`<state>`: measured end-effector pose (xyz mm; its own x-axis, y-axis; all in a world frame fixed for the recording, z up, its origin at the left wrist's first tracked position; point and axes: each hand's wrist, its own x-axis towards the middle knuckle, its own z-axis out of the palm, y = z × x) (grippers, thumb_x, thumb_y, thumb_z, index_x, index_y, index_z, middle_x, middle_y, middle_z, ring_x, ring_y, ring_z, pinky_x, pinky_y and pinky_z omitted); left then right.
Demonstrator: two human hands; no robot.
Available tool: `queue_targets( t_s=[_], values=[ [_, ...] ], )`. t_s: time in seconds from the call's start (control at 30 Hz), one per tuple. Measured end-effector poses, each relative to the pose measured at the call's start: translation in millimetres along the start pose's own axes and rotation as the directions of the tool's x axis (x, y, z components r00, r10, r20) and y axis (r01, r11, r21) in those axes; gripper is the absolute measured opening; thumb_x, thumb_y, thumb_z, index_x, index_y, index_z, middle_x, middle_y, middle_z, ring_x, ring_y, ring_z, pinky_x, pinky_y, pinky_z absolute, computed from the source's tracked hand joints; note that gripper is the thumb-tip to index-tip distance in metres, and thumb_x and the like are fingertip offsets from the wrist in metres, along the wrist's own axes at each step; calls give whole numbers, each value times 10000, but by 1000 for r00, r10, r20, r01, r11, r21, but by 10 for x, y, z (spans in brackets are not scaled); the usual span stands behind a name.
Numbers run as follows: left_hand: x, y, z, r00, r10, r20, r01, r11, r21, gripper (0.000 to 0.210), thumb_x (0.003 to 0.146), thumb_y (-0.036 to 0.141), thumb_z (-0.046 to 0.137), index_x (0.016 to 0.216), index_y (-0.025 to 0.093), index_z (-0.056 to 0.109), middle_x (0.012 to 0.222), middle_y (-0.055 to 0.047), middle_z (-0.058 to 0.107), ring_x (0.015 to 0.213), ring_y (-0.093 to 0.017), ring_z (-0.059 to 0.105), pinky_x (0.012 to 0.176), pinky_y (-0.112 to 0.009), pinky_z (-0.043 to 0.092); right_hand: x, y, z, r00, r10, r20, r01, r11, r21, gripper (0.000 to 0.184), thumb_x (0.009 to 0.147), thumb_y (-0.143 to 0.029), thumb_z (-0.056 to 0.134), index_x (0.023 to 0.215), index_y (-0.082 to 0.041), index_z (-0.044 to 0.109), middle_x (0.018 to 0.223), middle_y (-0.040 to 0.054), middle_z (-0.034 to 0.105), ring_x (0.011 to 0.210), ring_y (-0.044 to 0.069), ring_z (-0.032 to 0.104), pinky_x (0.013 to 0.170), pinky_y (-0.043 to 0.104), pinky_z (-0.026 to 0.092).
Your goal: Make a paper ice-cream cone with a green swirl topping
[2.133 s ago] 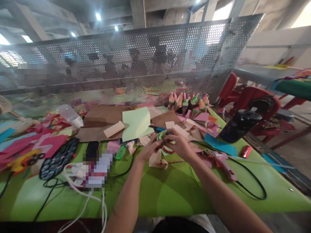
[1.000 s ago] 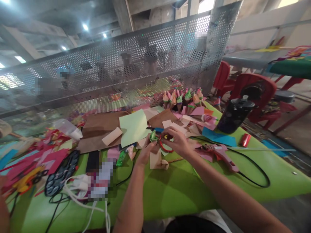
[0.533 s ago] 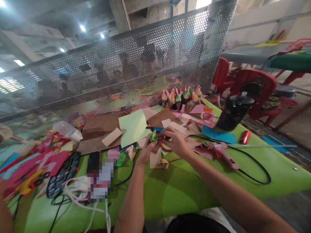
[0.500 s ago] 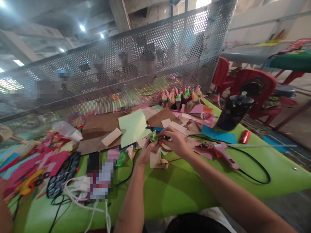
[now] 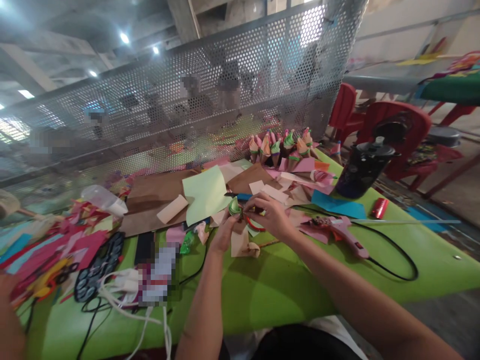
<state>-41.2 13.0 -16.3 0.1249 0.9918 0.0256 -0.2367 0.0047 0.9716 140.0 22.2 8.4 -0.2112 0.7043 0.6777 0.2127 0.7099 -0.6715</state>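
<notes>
My left hand [image 5: 224, 234] is closed around the lower part of a green rolled-paper swirl [image 5: 234, 206], held above the green tabletop [image 5: 277, 290]. Just to its right, my right hand [image 5: 272, 212] has its fingertips pinched together close to the swirl; what they grip is too small and partly hidden. Beneath the right hand shows part of a red ring-shaped thing [image 5: 255, 225]. A cream paper piece with a curled end [image 5: 245, 246] lies in front of the hands. Behind them is a light green paper sheet [image 5: 204, 192].
A pink glue gun [image 5: 347, 237] with a black cord lies at right, near a dark tumbler [image 5: 365, 167] and a red cylinder [image 5: 380, 208]. Several paper ice-cream cones [image 5: 275, 150] stand at the back. White cables [image 5: 123, 285] and coloured paper scraps [image 5: 80, 245] cover the left. Another person's arm [image 5: 11, 320] shows at the left edge.
The green swirl has tipped slightly up and left in my left hand. My right fingers have shifted a little beside it. The view has moved slightly.
</notes>
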Motion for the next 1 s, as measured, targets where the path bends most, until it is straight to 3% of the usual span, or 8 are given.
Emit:
queue_targets(
  t_s=[0.37,0.73,1.0],
  values=[
    [12,-48,-53,998,27,51,-31,998,62,404,836,344,663,1219,214,662,1162,-57,676,1098,-217,584,1037,-341,424,-41,89,36,996,-49,73,61,982,-179,130,903,-116,635,889,-210,723,985,76,687,873,200,683,777,307,543],
    [-1,-15,-63,998,40,50,-46,992,121,339,786,291,684,1116,215,701,1113,-40,670,1051,-216,568,991,-335,438,-42,84,18,972,-124,198,199,881,-430,96,950,-133,561,930,-189,637,995,90,673,812,197,647,695,288,499],
    [6,-47,-70,998,55,39,-59,992,114,272,775,241,672,1043,202,694,1102,-46,682,1048,-218,580,999,-360,455,-57,69,32,968,-130,213,216,862,-458,116,990,-159,532,1029,-192,636,1019,90,651,822,191,629,708,291,488]
  ],
)
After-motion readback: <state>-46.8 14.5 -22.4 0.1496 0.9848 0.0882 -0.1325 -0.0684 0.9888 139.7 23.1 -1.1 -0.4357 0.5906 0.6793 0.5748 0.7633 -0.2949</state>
